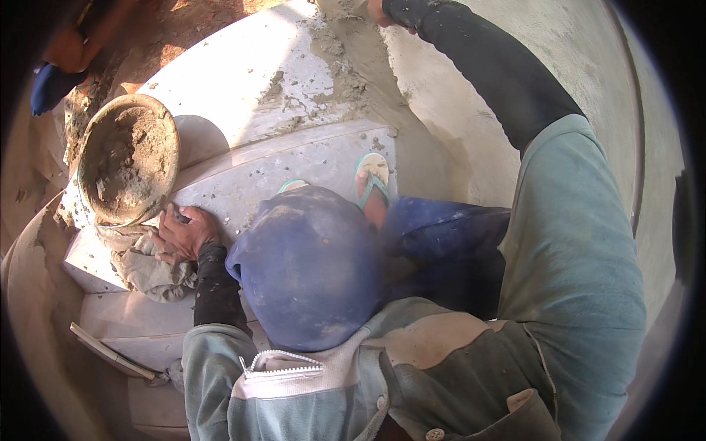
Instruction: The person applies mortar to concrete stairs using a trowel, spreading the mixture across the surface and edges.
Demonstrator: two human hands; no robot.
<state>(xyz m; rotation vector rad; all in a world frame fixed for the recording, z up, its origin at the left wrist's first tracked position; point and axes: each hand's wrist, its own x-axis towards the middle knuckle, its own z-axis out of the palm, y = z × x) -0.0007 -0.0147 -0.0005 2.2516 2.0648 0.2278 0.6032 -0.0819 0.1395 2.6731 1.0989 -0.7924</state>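
My left hand (185, 234) is closed, fingers curled, beside the lower rim of a mortar-caked bucket (170, 151). Something small and dark shows between its thumb and finger, too small to name. Just under these fingers lies a crumpled, dirty grey cloth (151, 270). Inside the bucket is grey-brown mortar (132, 158). My right arm reaches far forward, and only part of my right hand (378, 13) shows at the top edge. Its fingers are hidden. Near it, wet mortar (360, 66) is spread along the foot of the wall and over the pale tiles.
Pale tiled steps (294, 162) carry scattered mortar crumbs. A plastered wall (456, 132) rises on the right. My sandalled foot (373, 180) stands on the tiles. A light strip (110, 351) lies at lower left. Another person's arm (73, 48) is at upper left.
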